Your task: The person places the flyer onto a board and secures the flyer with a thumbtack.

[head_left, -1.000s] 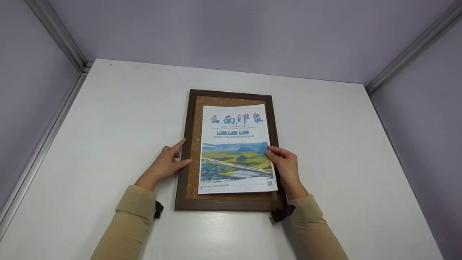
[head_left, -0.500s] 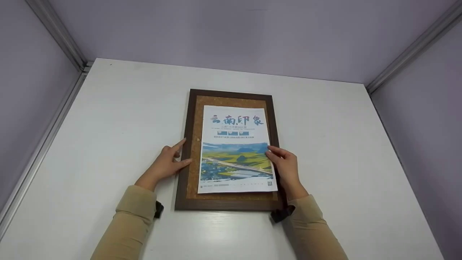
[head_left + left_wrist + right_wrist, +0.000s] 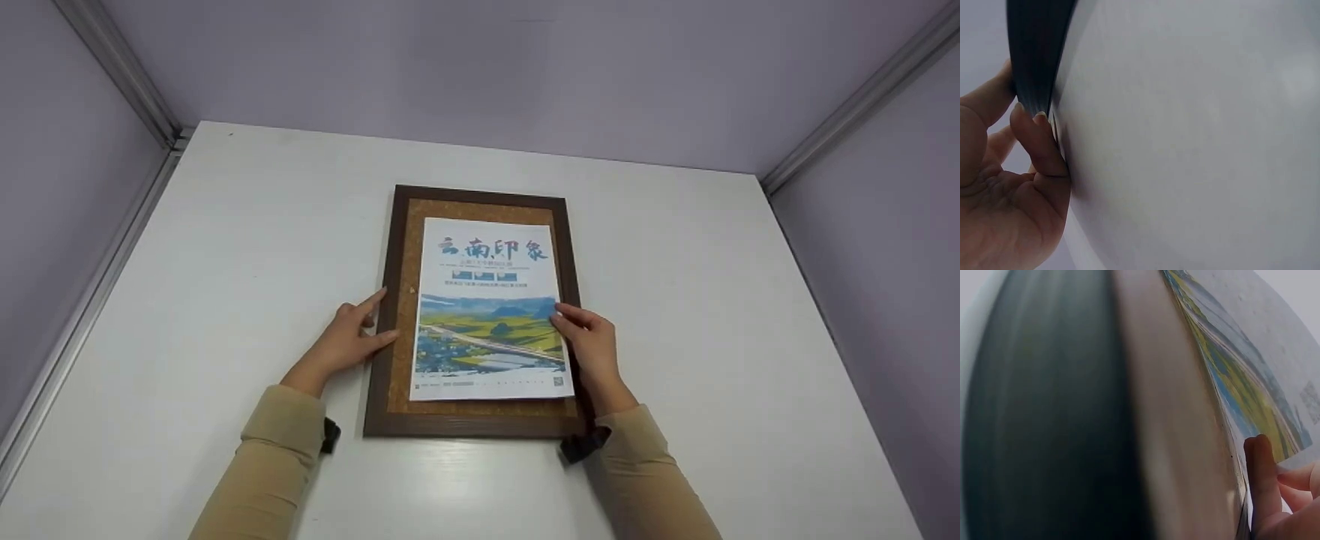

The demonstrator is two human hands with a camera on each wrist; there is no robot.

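A cork board (image 3: 409,247) in a dark brown frame (image 3: 377,360) lies flat on the white table (image 3: 247,247). On the cork lies a poster (image 3: 487,300) with a landscape picture and large lettering. My left hand (image 3: 345,341) rests on the table with index finger and thumb against the frame's left edge. The left wrist view shows the thumb (image 3: 1039,146) pressed to the dark frame (image 3: 1036,50). My right hand (image 3: 592,345) lies over the frame's right side, bent fingertips on the poster's right edge. A finger (image 3: 1258,484) touches the poster (image 3: 1241,377) beside the cork (image 3: 1168,410).
Lilac walls (image 3: 465,67) close the table in at the back and on both sides, with metal rails (image 3: 120,67) in the corners. A small pale dot (image 3: 411,289) sits on the cork left of the poster. Bare white tabletop lies all round the board.
The poster has slid slightly up and to the left under my right fingertips, and its top right corner now lies flatter. Both hands stay where they were.
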